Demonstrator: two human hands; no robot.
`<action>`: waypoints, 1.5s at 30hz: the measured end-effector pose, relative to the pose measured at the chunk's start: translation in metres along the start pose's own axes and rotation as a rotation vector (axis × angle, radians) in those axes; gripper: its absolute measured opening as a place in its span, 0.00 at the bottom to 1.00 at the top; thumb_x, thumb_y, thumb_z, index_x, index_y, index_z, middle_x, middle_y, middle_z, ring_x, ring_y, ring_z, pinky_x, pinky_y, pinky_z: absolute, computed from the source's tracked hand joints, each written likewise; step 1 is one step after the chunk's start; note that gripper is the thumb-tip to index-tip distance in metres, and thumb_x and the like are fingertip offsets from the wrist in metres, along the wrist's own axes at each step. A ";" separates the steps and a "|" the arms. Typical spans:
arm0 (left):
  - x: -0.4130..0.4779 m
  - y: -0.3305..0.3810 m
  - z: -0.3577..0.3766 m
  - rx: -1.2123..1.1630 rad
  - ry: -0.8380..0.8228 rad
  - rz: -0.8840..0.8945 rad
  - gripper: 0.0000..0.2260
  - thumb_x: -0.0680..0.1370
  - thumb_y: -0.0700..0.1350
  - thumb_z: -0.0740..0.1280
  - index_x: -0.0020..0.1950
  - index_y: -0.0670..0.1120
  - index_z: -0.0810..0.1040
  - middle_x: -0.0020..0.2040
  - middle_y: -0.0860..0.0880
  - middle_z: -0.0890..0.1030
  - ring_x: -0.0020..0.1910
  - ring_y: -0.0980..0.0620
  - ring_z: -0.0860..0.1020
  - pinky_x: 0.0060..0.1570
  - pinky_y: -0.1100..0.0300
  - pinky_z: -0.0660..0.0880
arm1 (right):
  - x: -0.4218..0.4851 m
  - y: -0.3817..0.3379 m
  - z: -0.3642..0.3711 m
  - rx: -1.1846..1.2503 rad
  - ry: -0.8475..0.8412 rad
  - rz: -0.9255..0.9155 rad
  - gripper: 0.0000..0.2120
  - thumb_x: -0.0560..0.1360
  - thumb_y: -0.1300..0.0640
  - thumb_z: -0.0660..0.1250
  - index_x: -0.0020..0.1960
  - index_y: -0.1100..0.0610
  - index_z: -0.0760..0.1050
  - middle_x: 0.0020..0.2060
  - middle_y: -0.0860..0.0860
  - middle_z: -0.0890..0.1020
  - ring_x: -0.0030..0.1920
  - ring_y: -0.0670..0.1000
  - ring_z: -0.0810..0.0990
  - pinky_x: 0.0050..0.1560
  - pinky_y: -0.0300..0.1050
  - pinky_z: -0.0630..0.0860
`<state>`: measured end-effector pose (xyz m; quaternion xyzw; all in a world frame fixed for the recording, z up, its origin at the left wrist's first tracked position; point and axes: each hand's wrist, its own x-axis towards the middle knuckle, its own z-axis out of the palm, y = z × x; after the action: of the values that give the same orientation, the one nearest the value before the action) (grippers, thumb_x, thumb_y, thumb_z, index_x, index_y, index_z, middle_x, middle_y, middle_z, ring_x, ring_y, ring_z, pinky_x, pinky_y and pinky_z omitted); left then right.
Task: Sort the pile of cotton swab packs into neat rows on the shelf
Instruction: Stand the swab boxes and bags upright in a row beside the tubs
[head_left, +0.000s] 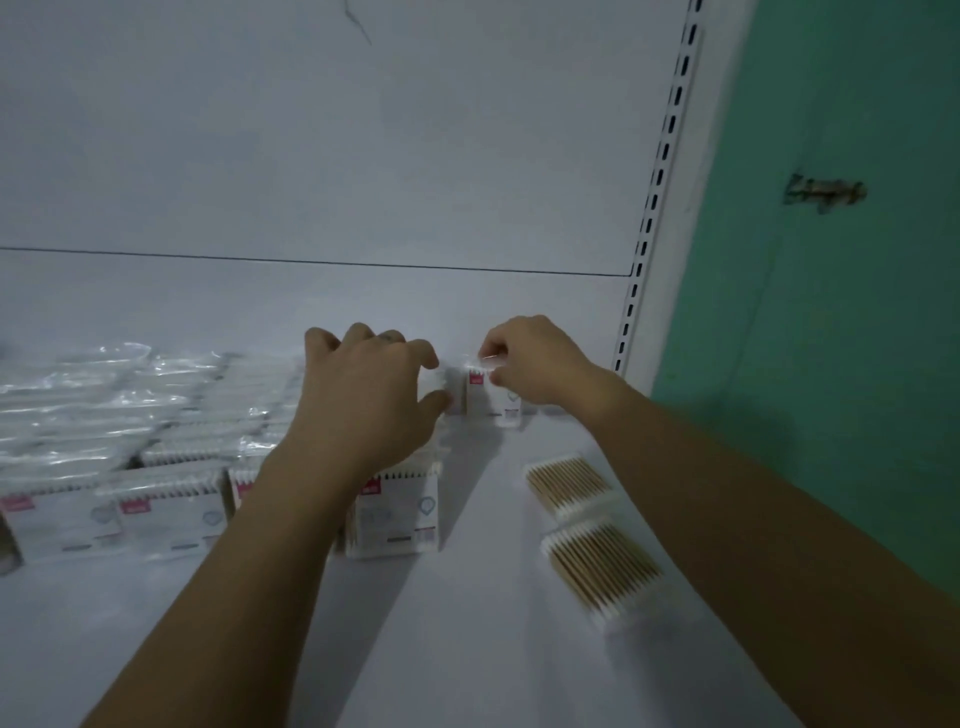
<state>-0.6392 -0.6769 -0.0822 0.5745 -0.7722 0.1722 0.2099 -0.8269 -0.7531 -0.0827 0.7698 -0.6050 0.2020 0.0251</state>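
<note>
Rows of upright cotton swab packs (166, 514) with white-and-pink labels stand on the white shelf (467, 649), filling its left side. My right hand (535, 364) pinches the top of one upright pack (488, 397) at the back of the shelf. My left hand (369, 395) curls its fingers round the pack just left of that one, mostly hiding it. Another upright pack (397, 514) stands in front, below my left wrist. Two packs (569, 486) (602, 571) lie flat at the right, wooden sticks showing.
The shelf's white back panel (363, 156) rises behind the packs. A slotted upright (660, 197) bounds the shelf on the right. Beyond it is a green wall (831, 312) with a metal latch (826, 192).
</note>
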 end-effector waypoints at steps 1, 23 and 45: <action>0.001 0.001 0.001 -0.001 -0.001 -0.002 0.18 0.78 0.63 0.60 0.66 0.59 0.73 0.60 0.55 0.79 0.62 0.50 0.72 0.59 0.49 0.60 | 0.004 -0.002 0.005 -0.048 -0.008 -0.014 0.13 0.75 0.61 0.69 0.59 0.54 0.80 0.55 0.51 0.81 0.51 0.51 0.78 0.49 0.42 0.73; -0.002 0.017 0.010 -0.086 -0.007 0.126 0.18 0.77 0.63 0.59 0.63 0.58 0.76 0.61 0.55 0.78 0.63 0.50 0.69 0.59 0.50 0.57 | 0.008 -0.003 0.010 -0.182 -0.076 -0.096 0.26 0.77 0.49 0.67 0.72 0.52 0.66 0.64 0.54 0.74 0.62 0.56 0.73 0.57 0.48 0.70; -0.014 0.057 0.009 -0.113 -0.146 0.382 0.17 0.77 0.62 0.63 0.63 0.59 0.75 0.65 0.57 0.75 0.66 0.54 0.67 0.63 0.52 0.55 | -0.099 0.025 -0.031 -0.046 -0.516 0.033 0.27 0.68 0.36 0.72 0.62 0.50 0.77 0.60 0.48 0.76 0.57 0.49 0.74 0.59 0.45 0.71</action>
<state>-0.6913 -0.6536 -0.0986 0.4159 -0.8886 0.1232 0.1488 -0.8775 -0.6596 -0.0932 0.7851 -0.6083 -0.0142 -0.1160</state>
